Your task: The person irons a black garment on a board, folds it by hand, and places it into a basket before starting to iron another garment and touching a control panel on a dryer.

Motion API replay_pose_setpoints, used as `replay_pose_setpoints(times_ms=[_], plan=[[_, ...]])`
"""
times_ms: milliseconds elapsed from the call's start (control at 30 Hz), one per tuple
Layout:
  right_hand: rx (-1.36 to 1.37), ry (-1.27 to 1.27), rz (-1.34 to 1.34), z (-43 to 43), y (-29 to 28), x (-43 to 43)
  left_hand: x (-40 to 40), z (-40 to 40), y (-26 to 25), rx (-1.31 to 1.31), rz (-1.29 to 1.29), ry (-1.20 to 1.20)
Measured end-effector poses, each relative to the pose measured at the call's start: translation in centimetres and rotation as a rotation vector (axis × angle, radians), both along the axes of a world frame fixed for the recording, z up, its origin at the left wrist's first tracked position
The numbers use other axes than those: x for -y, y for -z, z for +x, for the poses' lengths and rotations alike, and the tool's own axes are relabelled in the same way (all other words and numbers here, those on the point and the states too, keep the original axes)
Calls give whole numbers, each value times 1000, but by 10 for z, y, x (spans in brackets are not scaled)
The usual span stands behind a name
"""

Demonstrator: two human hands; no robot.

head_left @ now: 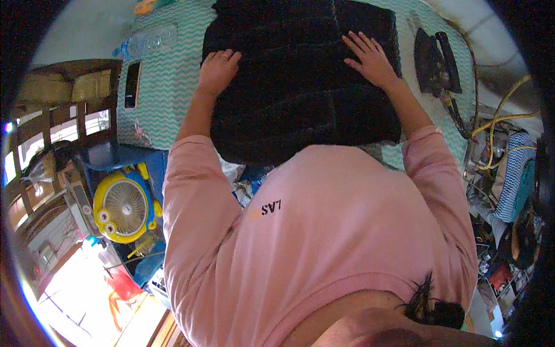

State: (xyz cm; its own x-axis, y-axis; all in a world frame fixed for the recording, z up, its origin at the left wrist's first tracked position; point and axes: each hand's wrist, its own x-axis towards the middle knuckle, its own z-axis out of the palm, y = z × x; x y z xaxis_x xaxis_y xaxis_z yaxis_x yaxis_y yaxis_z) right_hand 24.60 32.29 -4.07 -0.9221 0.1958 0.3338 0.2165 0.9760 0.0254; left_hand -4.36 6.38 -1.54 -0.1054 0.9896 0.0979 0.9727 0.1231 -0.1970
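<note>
A dark, thick cloth [277,104] with faint light seam lines lies spread in front of me, reaching from my belly to the far edge of the picture. My left hand [220,69], with a ring on one finger, rests at the cloth's left edge. Its fingers are bent, and whether they pinch the fabric is hidden. Flat on the upper right part of the cloth is my right hand [368,58], palm down with spread fingers. Under the cloth is a cover with green and white zigzag stripes [167,95].
Right of the cloth lies a dark clothes iron [427,65] with its cord [453,112]. To the left are a phone [132,84] and a clear plastic bottle [158,38]. A yellow and blue fan [123,208] stands lower left. Yellow cables [498,117] hang at right.
</note>
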Motion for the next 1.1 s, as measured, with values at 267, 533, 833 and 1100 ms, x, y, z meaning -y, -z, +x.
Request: replay_pose_setpoints(times_ms=[267,533,833,1100], plan=[[-16,82,-491,63,-22,21,80,65,-21,538,-194,-407],[13,176,-543,91,-9,44,94,60,3,729,110,-341],[-71,292,-507,130,-2,44,128,84,28,387,542,-654],[134,8,-408,160,-45,105,204,190,99,1807,1085,-1234]])
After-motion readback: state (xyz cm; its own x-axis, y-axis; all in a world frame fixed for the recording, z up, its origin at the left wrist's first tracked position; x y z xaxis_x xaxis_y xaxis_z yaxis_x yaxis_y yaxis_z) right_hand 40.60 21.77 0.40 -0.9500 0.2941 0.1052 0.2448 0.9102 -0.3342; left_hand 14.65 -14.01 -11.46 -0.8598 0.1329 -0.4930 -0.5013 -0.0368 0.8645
